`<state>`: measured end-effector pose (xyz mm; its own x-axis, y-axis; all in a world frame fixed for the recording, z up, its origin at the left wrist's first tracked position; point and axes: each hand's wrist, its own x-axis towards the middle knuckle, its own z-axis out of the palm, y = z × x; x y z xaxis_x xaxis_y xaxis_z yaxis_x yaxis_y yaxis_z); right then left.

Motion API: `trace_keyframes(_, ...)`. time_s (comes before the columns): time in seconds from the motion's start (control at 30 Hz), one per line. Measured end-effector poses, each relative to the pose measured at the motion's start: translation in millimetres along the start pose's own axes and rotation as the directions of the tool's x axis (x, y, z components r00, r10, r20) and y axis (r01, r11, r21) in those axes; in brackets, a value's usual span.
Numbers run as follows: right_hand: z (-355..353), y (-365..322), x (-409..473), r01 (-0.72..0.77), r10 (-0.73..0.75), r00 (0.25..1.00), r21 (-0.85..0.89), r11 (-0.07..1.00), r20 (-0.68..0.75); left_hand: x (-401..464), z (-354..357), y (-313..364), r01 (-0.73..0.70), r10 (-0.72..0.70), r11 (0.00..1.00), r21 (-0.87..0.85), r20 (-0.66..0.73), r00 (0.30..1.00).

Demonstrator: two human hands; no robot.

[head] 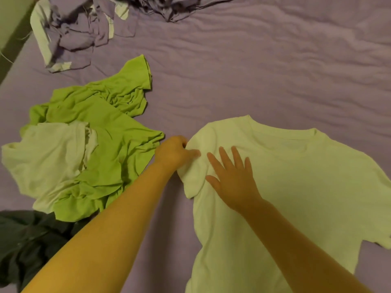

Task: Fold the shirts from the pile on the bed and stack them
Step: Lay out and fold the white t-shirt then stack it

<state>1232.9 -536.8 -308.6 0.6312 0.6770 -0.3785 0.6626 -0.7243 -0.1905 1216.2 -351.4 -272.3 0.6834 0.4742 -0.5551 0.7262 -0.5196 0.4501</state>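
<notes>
On the purple bed (275,60), both bare forearms reach up from the bottom edge toward a white shirt (296,197). The left hand (173,154) has its fingers curled, pinching the fabric at the shirt's left shoulder, where the sleeve is bunched and folded in on itself. The right hand (230,176) lies flat on the chest just beside it, fingers straight and spread wide, pressing the cloth down.

That shirt lies spread out, mostly smooth, on the right half of the bed. Its collar points away from the person and a little to the right; its hem runs off the bottom edge, so its long axis goes from near to far. Its other sleeve lies flat toward the right edge.

Left of the left arm sits a crumpled pile: a green shirt (110,132) with a second white shirt (48,157) lying partly on it, and a dark garment (27,246) at the lower left. Rumpled lilac cloth (80,28) lies at the far left corner, well apart from the hands.
</notes>
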Motion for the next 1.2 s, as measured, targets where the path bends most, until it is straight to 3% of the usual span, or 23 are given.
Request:
trace_keyframes(0.07,-0.8,-5.5,10.4,-0.009,0.009,1.000,-0.019,1.000,-0.008,-4.6,-5.8,-4.2,-0.015,0.047,0.974,-0.227,0.138,0.989)
trace_keyframes(0.17,2.0,-6.4,18.4,-0.103,0.103,0.995,-0.028,0.994,-0.014,-8.7,-11.7,-12.9,-0.043,0.117,0.952,-0.303,0.230,0.966)
trace_keyframes(0.23,3.8,-6.5,21.4,-0.140,0.139,0.990,-0.029,0.990,-0.020,-7.1,-12.1,-16.7,-0.092,0.153,0.923,-0.374,0.137,0.979)
trace_keyframes(0.33,5.8,-6.5,20.1,-0.134,0.133,0.990,-0.011,0.991,-0.045,2.4,-15.2,-20.3,-0.084,0.084,0.870,-0.485,-0.023,0.996)
trace_keyframes(0.43,10.7,-12.4,17.1,-0.150,0.147,0.987,-0.033,0.988,-0.068,14.4,-19.9,-26.2,-0.053,0.024,0.942,-0.330,-0.093,0.995)
trace_keyframes(0.53,14.4,-27.4,26.2,-0.204,0.201,0.977,-0.027,0.979,-0.075,17.6,-18.5,-31.3,-0.103,0.115,0.992,0.072,-0.184,0.976)
trace_keyframes(0.6,15.7,-35.4,34.5,-0.230,0.227,0.970,-0.027,0.973,-0.085,10.6,-11.1,-31.4,-0.130,0.163,0.980,0.147,-0.240,0.957)
trace_keyframes(0.73,13.5,-33.2,35.3,-0.232,0.230,0.970,-0.020,0.973,-0.080,-11.7,7.8,-39.2,-0.144,0.094,0.982,-0.126,-0.338,0.936)
trace_keyframes(0.83,11.3,-25.2,14.2,-0.185,0.182,0.981,-0.036,0.982,-0.061,-38.6,22.8,-45.5,-0.067,-0.061,0.904,-0.423,-0.282,0.957)
trace_keyframes(0.9,12.6,-24.2,-12.4,-0.174,0.173,0.984,-0.026,0.984,-0.034,-55.7,33.0,-46.0,-0.023,-0.110,0.853,-0.521,-0.223,0.969)
trace_keyframes(1.07,27.6,-33.1,-83.7,-0.245,0.246,0.968,-0.014,0.969,0.040,-68.2,44.5,-34.0,-0.021,-0.121,0.792,-0.610,-0.190,0.974)
trace_keyframes(1.2,37.5,-35.1,-120.0,-0.282,0.282,0.956,-0.022,0.959,0.075,-62.3,36.5,-41.5,-0.041,-0.076,0.868,-0.495,-0.214,0.974)
